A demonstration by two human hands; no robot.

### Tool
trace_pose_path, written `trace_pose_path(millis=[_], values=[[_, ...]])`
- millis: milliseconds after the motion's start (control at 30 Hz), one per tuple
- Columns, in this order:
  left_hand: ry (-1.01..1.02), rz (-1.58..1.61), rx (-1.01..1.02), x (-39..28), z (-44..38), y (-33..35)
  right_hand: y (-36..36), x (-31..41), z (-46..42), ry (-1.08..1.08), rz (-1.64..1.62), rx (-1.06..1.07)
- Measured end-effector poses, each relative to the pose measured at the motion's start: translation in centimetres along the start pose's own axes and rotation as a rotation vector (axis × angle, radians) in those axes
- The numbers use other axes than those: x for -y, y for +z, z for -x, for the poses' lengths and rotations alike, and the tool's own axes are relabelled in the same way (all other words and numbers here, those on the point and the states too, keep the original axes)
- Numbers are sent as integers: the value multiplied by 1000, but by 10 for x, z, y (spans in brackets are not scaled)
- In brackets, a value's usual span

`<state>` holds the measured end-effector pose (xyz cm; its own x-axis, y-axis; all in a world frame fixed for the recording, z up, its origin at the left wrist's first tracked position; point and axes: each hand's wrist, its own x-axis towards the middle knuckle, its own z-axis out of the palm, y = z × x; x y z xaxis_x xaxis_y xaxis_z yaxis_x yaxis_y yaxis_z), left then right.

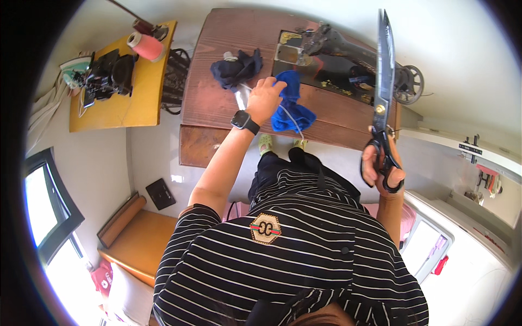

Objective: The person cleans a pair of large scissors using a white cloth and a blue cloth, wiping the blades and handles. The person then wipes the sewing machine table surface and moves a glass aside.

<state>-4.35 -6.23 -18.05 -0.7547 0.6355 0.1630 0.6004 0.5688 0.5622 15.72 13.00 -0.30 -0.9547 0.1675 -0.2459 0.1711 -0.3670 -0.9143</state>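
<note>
My right hand (383, 167) grips the black handles of large tailor's shears (382, 81), raised at the right with the blades pointing up in the view and nearly together. My left hand (265, 98), with a smartwatch (244, 121) on the wrist, reaches over the brown wooden sewing table. Its fingers are at the edge of a bunched blue cloth (291, 116); whether they hold anything is unclear. A white cord (293, 119) lies across the blue cloth. Just beyond the left hand, dark navy cloth (234, 71) lies crumpled with a small white item (229, 56) on it.
A black sewing machine (346, 49) with a handwheel (410, 84) stands on the table (228, 30). At the left, a yellow table (142, 102) holds another black machine (110, 75), a pink thread cone (147, 46) and a green-white iron (75, 69). A wooden bench (138, 240) stands lower left.
</note>
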Motion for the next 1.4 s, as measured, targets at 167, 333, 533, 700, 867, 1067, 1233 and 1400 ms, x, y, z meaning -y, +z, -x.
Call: trace_pose_path(millis=[167, 333, 533, 700, 867, 1067, 1233, 1400], values=[[-228, 11, -66, -16, -27, 23, -5, -2, 2, 5, -44, 109], [-151, -44, -52, -5, -35, 18, -17, -7, 3, -36, -85, 211], [-409, 1622, -96, -11, -28, -15, -20, -14, -1, -61, -202, 235], [-460, 2358, -155, -30, -19, -30, -15, -16, -9, -19, -157, 231], [-575, 2734, -131, -32, -27, -24, -3, -15, -18, 19, -113, 256], [-534, 2823, -285, -24, -23, -42, -1, -14, -29, 12, -132, 277], [-1323, 2553, -383, -36, 13, -5, 6, -10, -36, -29, -114, 279], [-760, 2769, -169, -51, 16, -2, 9, -6, -41, -2, -77, 289]])
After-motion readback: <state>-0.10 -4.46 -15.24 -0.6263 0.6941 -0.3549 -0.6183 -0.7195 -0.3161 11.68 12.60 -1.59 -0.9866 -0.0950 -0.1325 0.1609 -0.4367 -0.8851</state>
